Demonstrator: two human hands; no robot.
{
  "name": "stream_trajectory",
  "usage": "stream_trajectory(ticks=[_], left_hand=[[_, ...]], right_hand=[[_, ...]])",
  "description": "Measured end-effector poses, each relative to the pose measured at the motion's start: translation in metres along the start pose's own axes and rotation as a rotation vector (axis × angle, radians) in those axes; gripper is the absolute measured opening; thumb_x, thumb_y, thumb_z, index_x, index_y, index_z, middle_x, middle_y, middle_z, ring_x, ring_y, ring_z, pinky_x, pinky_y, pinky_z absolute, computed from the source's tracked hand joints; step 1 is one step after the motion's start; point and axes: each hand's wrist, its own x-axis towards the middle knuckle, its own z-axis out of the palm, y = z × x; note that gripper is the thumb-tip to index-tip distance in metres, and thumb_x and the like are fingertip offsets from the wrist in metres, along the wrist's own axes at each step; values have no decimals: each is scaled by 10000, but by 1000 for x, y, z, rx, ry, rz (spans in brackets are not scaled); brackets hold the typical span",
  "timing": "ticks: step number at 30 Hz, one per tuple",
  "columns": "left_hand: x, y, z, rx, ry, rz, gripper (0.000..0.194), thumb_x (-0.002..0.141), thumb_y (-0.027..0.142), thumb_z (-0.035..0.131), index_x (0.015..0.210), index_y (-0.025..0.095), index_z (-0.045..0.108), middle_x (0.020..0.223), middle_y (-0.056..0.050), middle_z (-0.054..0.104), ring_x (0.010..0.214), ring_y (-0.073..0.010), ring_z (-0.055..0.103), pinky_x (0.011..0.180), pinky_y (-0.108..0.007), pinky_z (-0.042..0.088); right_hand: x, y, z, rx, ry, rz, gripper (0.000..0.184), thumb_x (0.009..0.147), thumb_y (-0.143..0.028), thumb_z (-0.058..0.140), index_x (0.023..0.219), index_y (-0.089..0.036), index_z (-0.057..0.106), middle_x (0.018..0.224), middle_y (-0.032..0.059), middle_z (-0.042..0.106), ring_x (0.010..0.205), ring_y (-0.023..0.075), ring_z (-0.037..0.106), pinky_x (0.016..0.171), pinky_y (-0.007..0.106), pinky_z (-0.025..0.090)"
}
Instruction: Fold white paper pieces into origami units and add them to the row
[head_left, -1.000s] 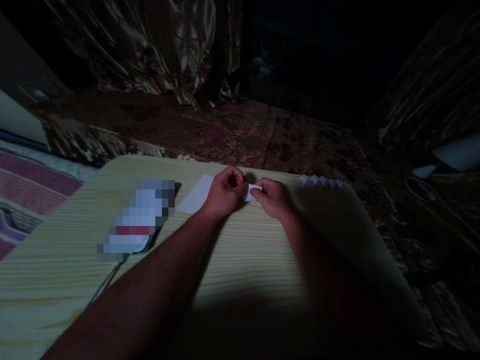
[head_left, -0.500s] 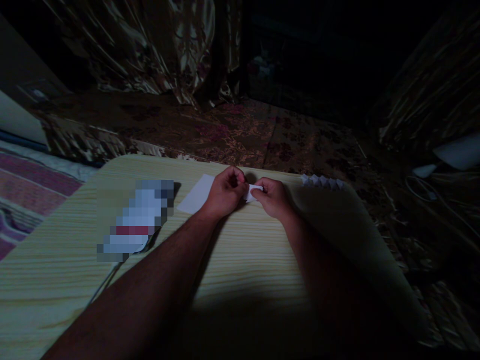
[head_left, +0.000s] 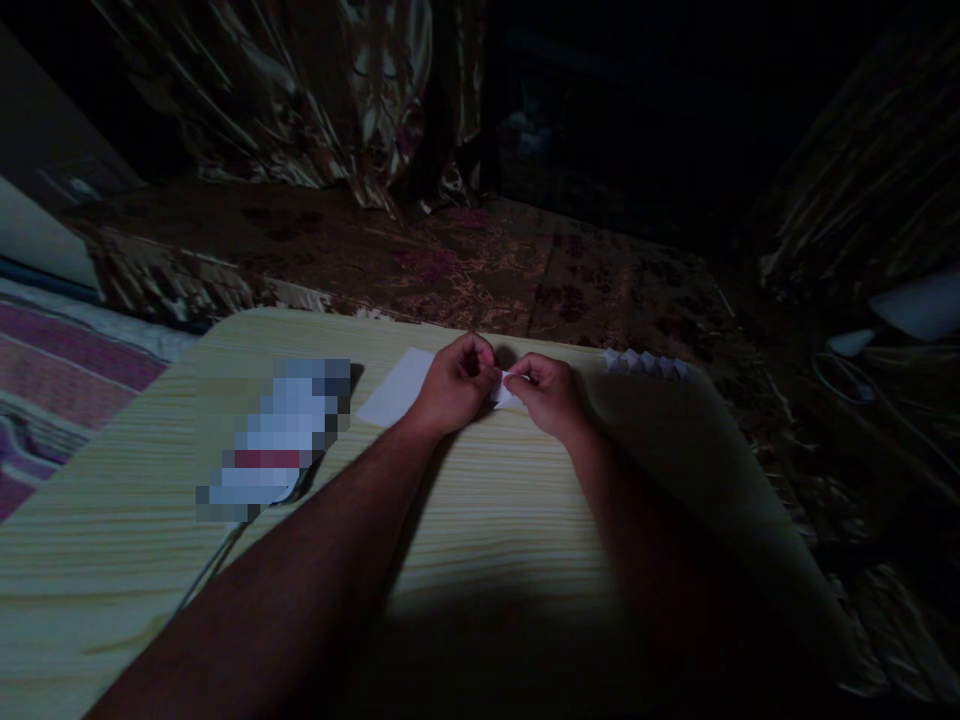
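Note:
Near the far edge of the wooden table, a small folded piece of white paper (head_left: 507,389) is held between both hands. My left hand (head_left: 463,382) pinches its left end, fingers curled. Gripping the right end, my right hand (head_left: 547,390) has its thumb pressed on top. Part of the paper is hidden behind the fingers. A flat white sheet of paper (head_left: 396,387) lies just left of my left hand, partly covered by it. To the right stands a row of several small folded white paper shapes (head_left: 646,364).
A pixelated device (head_left: 281,435) with a cable (head_left: 204,568) lies on the left of the table (head_left: 495,520). Patterned curtains (head_left: 375,100) hang beyond the far edge. On the right is a pale object (head_left: 919,305) with a white cable. A striped cloth (head_left: 82,360) is at far left.
The fingers have shifted slightly on the small paper, and less of its top face shows near my right thumb. Both hands stay in nearly the same place.

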Motion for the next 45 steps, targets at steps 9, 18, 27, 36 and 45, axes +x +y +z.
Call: stream_trajectory(ticks=[9,18,27,36,45], left_hand=[[-1,3,1,19,0,-5,145,708,164,649,759,174,515,665,25,506,560,-78,435,499,-207,324],[2,2,0,-80,116,-56,142,708,184,644,816,172,552,703,14,537,588,-87,483,545,-211,387],[0,7,1,-53,71,-127,171,725,249,655,858,150,612,684,-8,593,597,-108,536,566,-227,427],[-1,10,1,-63,-10,-165,166,693,229,660,837,148,644,751,-20,640,642,-127,576,601,-241,450],[1,7,-2,-21,-25,-172,172,657,268,714,734,144,624,682,-15,636,585,-112,543,548,-225,413]], right_hand=[[0,0,1,30,-1,7,134,728,-281,588,691,-156,622,605,-20,566,563,100,486,523,220,359],[0,-10,-6,242,-45,128,254,706,-353,626,875,-165,609,742,9,636,669,134,575,586,238,435],[3,2,0,94,-7,103,118,690,-266,582,728,-154,586,633,-17,580,576,103,499,523,220,352],[1,5,-1,43,18,60,108,706,-272,573,709,-164,568,614,-39,521,562,91,440,509,210,313],[-2,-1,2,1,-4,10,120,726,-281,570,703,-164,563,626,-37,503,576,85,418,521,203,317]])
